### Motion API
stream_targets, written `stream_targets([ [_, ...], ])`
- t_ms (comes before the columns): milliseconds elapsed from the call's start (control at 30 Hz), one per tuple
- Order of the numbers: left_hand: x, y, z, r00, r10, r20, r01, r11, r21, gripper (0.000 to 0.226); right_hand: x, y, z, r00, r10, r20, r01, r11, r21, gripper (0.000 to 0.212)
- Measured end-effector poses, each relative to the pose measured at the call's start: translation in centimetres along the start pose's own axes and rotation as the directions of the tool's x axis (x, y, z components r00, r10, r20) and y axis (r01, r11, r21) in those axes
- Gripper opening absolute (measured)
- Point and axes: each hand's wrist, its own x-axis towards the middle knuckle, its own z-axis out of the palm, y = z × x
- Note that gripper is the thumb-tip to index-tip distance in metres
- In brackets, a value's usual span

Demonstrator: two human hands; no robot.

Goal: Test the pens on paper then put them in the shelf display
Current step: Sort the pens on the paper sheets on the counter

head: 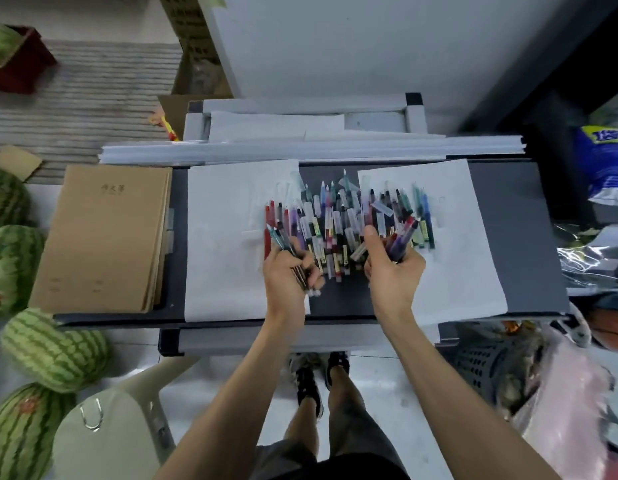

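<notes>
A heap of several coloured pens (338, 220) lies across the middle of a dark grey table (515, 237), spilling onto two white paper sheets, one on the left (224, 244) and one on the right (463, 265). My left hand (288, 275) grips a small bunch of pens at the heap's near left edge. My right hand (392, 271) holds a bunch of red and purple pens (403, 233) at the heap's near right edge, thumb raised.
A stack of brown notebooks (103, 237) sits at the table's left end. White paper stacks (300, 147) and a white shelf frame (300, 112) lie behind the table. Watermelons (54, 351) and a beige chair (110, 427) stand at left; a basket (487, 368) and bags at right.
</notes>
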Motion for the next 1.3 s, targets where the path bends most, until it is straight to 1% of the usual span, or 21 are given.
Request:
stream_targets([
  [67, -0.3, -1.0, 0.6, 0.997, 0.081, 0.005, -0.081, 0.991, 0.109, 0.007, -0.5, 0.5, 0.4, 0.994, -0.060, -0.089, 0.061, 0.998, 0.010, 0.055],
  [100, -0.5, -1.7, 0.9, 0.987, 0.160, 0.007, -0.159, 0.970, 0.183, 0.015, -0.6, 0.8, 0.6, 0.988, -0.096, -0.124, 0.099, 0.995, 0.019, 0.057],
  [167, -0.8, -3.1, 1.7, 0.938, 0.346, 0.026, -0.334, 0.883, 0.330, 0.037, -0.7, 1.5, 0.8, 0.972, -0.157, -0.178, 0.161, 0.987, 0.013, 0.057],
  [200, -0.8, -3.8, 2.2, 0.907, 0.419, 0.050, -0.407, 0.837, 0.365, 0.046, -0.7, 1.8, 0.7, 0.965, -0.178, -0.191, 0.178, 0.984, -0.018, 0.055],
  [267, -0.6, -4.9, 2.7, 0.851, 0.507, 0.136, -0.520, 0.777, 0.355, 0.053, -0.6, 2.4, 0.5, 0.959, -0.205, -0.194, 0.189, 0.977, -0.101, 0.052],
  [300, -0.2, -5.4, 2.8, 0.836, 0.523, 0.167, -0.546, 0.760, 0.352, 0.054, -0.6, 2.7, 0.2, 0.955, -0.227, -0.192, 0.201, 0.969, -0.145, 0.050],
  [367, 0.3, -6.3, 2.8, 0.818, 0.540, 0.200, -0.574, 0.738, 0.356, 0.053, -0.7, 3.0, -0.2, 0.933, -0.313, -0.179, 0.273, 0.937, -0.217, 0.044],
  [433, 0.6, -7.0, 2.5, 0.803, 0.556, 0.216, -0.594, 0.715, 0.368, 0.050, -0.9, 3.1, -0.5, 0.917, -0.369, -0.154, 0.327, 0.913, -0.244, 0.038],
  [500, 0.8, -7.4, 2.1, 0.788, 0.568, 0.237, -0.612, 0.682, 0.401, 0.046, -1.0, 3.1, -0.7, 0.910, -0.385, -0.152, 0.339, 0.905, -0.258, 0.037],
  [600, 0.9, -7.5, 1.7, 0.782, 0.571, 0.250, -0.617, 0.651, 0.443, 0.045, -0.9, 3.2, -0.9, 0.927, -0.343, -0.151, 0.296, 0.918, -0.264, 0.041],
  [733, 0.6, -7.3, 2.1, 0.804, 0.551, 0.225, -0.582, 0.647, 0.494, 0.048, -1.0, 2.9, -0.7, 0.956, -0.266, -0.120, 0.228, 0.938, -0.261, 0.048],
  [867, 0.0, -6.1, 2.9, 0.851, 0.490, 0.189, -0.513, 0.697, 0.501, 0.049, -1.1, 2.0, -0.5, 0.978, -0.180, -0.107, 0.149, 0.957, -0.250, 0.051],
  [933, -0.4, -5.0, 3.3, 0.874, 0.459, 0.160, -0.472, 0.725, 0.502, 0.050, -1.3, 1.0, -0.4, 0.992, -0.111, -0.059, 0.097, 0.975, -0.202, 0.051],
  [1000, -0.7, -3.6, 3.4, 0.920, 0.381, 0.096, -0.374, 0.774, 0.511, 0.053, -1.2, -0.2, 0.0, 0.999, -0.032, -0.002, 0.031, 0.983, -0.178, 0.052],
  [1067, -0.8, -1.8, 3.0, 0.957, 0.288, 0.013, -0.252, 0.812, 0.526, 0.053, -1.2, -1.4, 0.7, 0.996, 0.044, 0.083, -0.025, 0.976, -0.217, 0.054],
  [1133, -0.8, 0.4, 2.3, 0.973, 0.219, -0.075, -0.148, 0.839, 0.523, 0.051, -1.4, -2.4, 1.6, 0.965, 0.165, 0.204, -0.118, 0.967, -0.226, 0.050],
  [1167, -0.8, 1.5, 1.7, 0.976, 0.187, -0.113, -0.106, 0.858, 0.502, 0.051, -1.5, -2.8, 2.4, 0.936, 0.238, 0.258, -0.181, 0.957, -0.226, 0.048],
  [1233, -0.7, 2.8, 0.6, 0.984, 0.118, -0.130, -0.049, 0.893, 0.447, 0.048, -1.6, -3.0, 3.5, 0.876, 0.369, 0.311, -0.305, 0.923, -0.236, 0.045],
  [1300, -0.9, 4.4, -0.7, 0.981, 0.091, -0.170, -0.009, 0.901, 0.434, 0.043, -1.8, -3.3, 5.3, 0.799, 0.470, 0.375, -0.393, 0.880, -0.266, 0.040],
])
